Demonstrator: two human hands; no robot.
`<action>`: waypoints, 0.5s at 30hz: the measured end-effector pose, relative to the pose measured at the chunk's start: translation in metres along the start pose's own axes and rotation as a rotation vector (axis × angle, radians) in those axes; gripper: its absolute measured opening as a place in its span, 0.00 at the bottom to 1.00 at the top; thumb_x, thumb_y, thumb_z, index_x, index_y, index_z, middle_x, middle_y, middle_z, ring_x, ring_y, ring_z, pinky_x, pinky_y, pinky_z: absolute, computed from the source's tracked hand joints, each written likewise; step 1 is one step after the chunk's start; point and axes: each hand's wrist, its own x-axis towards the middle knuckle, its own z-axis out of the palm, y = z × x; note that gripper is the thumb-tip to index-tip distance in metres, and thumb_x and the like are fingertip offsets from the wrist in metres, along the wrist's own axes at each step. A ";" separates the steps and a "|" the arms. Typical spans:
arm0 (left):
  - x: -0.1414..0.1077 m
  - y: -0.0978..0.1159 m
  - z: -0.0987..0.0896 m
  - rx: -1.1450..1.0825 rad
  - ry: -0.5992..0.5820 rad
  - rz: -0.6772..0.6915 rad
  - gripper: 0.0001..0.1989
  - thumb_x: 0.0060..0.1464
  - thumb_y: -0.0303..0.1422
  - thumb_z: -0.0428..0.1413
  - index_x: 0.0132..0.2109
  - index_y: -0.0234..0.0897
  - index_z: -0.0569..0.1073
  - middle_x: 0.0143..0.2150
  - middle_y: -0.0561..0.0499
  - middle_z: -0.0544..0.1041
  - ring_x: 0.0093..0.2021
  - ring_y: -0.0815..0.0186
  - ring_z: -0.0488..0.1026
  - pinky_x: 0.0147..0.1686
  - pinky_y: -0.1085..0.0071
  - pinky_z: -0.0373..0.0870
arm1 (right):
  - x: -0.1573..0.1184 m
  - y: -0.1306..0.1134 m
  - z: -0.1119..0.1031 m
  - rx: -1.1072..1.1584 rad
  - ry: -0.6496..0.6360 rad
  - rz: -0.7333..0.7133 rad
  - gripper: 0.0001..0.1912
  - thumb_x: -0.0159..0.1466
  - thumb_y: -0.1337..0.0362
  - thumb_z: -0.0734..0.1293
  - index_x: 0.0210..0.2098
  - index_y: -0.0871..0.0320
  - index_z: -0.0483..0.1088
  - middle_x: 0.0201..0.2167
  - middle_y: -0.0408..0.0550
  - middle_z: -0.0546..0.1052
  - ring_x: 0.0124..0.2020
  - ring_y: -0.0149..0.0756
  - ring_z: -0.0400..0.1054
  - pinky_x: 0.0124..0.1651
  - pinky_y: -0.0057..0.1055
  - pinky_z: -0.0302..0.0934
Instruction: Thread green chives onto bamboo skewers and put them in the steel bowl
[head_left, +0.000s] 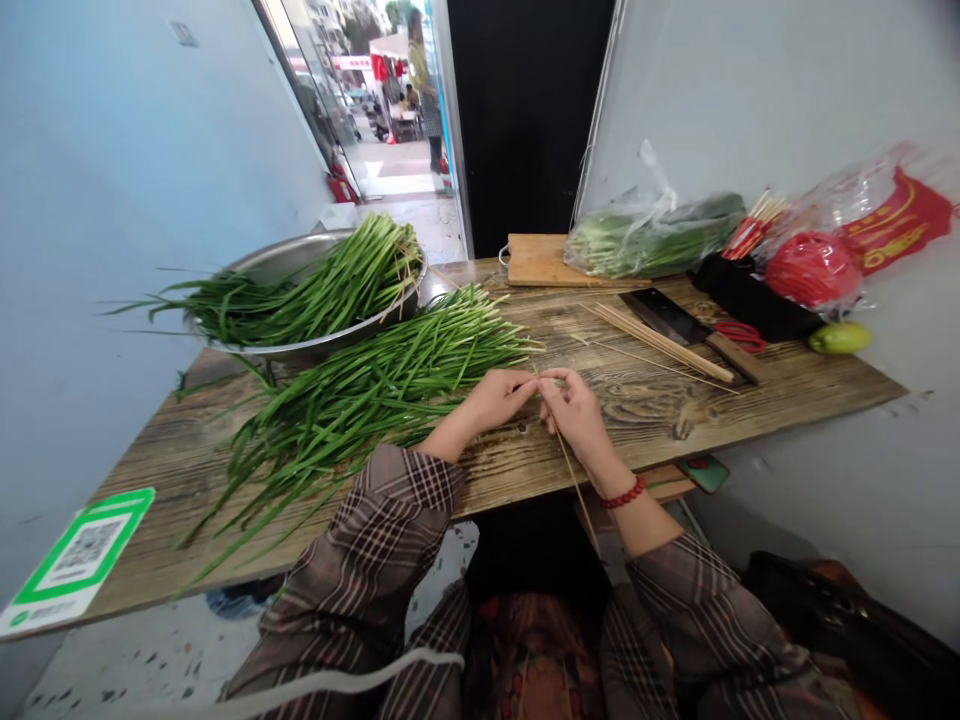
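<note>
Strand: thin, tan and straw-like [568,460]; upper end at the fingertips, lower end hanging past the near table edge.
Left hand: [501,398] fingertips together at the strand's upper end; clamped on it or only touching, cannot tell.
Right hand: [574,410] thumb and fingers closed on the strand, tips just beside the left hand's.
Green leafy stalks: loose pile [360,380] left of the hands, pale ends toward them; leaf tips reach the near edge.
Steel bowl: wide, round, silver [300,347], far left, heaped with more stalks; leaves trail over its left rim.
Wooden table: brown, strongly grained [637,400]; bare strip right of the hands, running along the near edge to the right corner.
Right-side items: bundle of pale wooden sticks [660,342], then dark-bladed, wooden-handled cleaver [675,320]; bare wood between sticks and hands, crossed by one thin stalk [660,366].
Far edge: light wooden cutting board [538,260], beside clear bag of greens [652,240].
Near-left corner: green-and-white code card [82,560].
</note>
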 end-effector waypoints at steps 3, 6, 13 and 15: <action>0.002 -0.005 -0.003 0.079 0.073 0.000 0.18 0.62 0.36 0.47 0.32 0.33 0.77 0.31 0.50 0.78 0.33 0.67 0.72 0.37 0.73 0.67 | 0.000 -0.001 -0.001 -0.014 0.021 -0.005 0.21 0.61 0.46 0.64 0.41 0.58 0.68 0.15 0.35 0.68 0.11 0.24 0.58 0.15 0.21 0.50; 0.007 -0.015 -0.012 0.191 0.371 -0.054 0.14 0.61 0.34 0.48 0.40 0.34 0.78 0.38 0.47 0.80 0.39 0.64 0.74 0.42 0.70 0.69 | 0.000 0.000 -0.002 -0.028 0.063 -0.006 0.20 0.62 0.46 0.63 0.37 0.59 0.69 0.14 0.35 0.67 0.11 0.24 0.56 0.15 0.21 0.49; 0.025 -0.025 -0.018 0.634 0.335 0.008 0.11 0.58 0.28 0.53 0.47 0.36 0.77 0.49 0.43 0.77 0.51 0.56 0.69 0.51 0.59 0.64 | 0.003 0.001 0.001 -0.054 0.080 0.007 0.21 0.61 0.46 0.63 0.39 0.59 0.69 0.13 0.35 0.67 0.11 0.25 0.56 0.15 0.22 0.48; 0.030 -0.025 -0.016 0.748 0.288 -0.009 0.11 0.58 0.29 0.54 0.47 0.38 0.77 0.49 0.43 0.77 0.51 0.54 0.67 0.50 0.56 0.62 | 0.003 0.001 0.001 -0.058 0.074 0.008 0.21 0.61 0.47 0.63 0.39 0.59 0.69 0.13 0.35 0.66 0.11 0.25 0.56 0.15 0.22 0.48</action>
